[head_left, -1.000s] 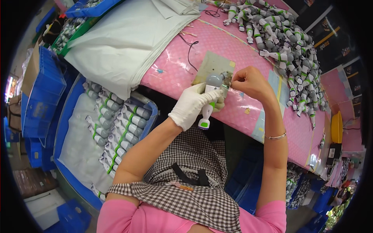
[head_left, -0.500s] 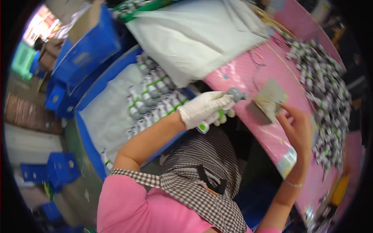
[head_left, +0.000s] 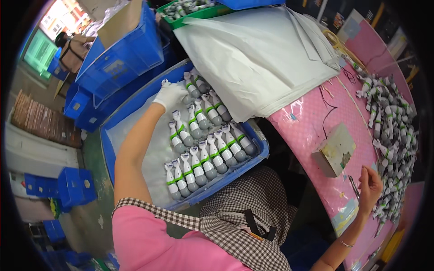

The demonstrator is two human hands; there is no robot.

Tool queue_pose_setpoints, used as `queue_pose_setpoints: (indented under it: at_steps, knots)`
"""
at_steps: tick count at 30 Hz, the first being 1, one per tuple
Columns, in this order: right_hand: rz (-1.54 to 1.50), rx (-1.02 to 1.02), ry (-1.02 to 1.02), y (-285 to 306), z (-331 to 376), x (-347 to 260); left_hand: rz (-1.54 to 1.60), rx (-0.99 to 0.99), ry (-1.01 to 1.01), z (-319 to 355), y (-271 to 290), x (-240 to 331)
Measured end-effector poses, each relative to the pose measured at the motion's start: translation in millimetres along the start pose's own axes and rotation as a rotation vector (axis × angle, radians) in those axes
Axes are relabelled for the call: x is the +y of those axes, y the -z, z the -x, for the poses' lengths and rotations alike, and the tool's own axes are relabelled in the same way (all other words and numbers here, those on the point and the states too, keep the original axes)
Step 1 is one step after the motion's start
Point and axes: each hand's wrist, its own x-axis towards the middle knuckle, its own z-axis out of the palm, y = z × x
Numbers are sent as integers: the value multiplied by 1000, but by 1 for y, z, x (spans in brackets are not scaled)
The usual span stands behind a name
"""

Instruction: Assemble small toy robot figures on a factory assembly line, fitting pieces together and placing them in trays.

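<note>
My left hand (head_left: 171,95), in a white glove, reaches over the blue tray (head_left: 103,135) to its far side. It grips a grey-and-white rocket-shaped piece (head_left: 166,82); the finned white end sticks out past the fingers, and the glove hides much of the rest. Similar rocket-shaped pieces (head_left: 204,161) with green bands lie in rows beside that hand, grey ends toward me. My bare right hand (head_left: 370,184) hovers at the pink table, fingers loosely bent and apart, with nothing visible in them. Dark tweezers (head_left: 354,186) lie close by its fingers.
On the pink-covered table (head_left: 307,115) stands a grey block-shaped box (head_left: 334,151) with a cable. A heap of loose pieces (head_left: 394,135) covers its right side. White sheets (head_left: 257,54) overlap the tray's far corner. Blue crates (head_left: 120,58) stand behind; a green crate (head_left: 181,20) holds more pieces.
My left hand has moved left from the table edge to the tray's far side with the piece. My right hand has drawn away from the grey box toward the near right.
</note>
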Motion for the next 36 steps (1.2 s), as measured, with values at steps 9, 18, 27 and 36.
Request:
queue_pose_setpoints:
  at_steps: [9,18,27,36]
  knots:
    - [-175,488,-209,70,-35,80,790,247,303,24,-85,-21]
    - [1230,536,347,47,-118,128,500,654,106,-25,21,47]
    - [1002,530,603,25,-68,68,867,734,-432,-21,164,259]
    - [392,310,724,-10,31,1,2723,-806,-79,-95,217,428]
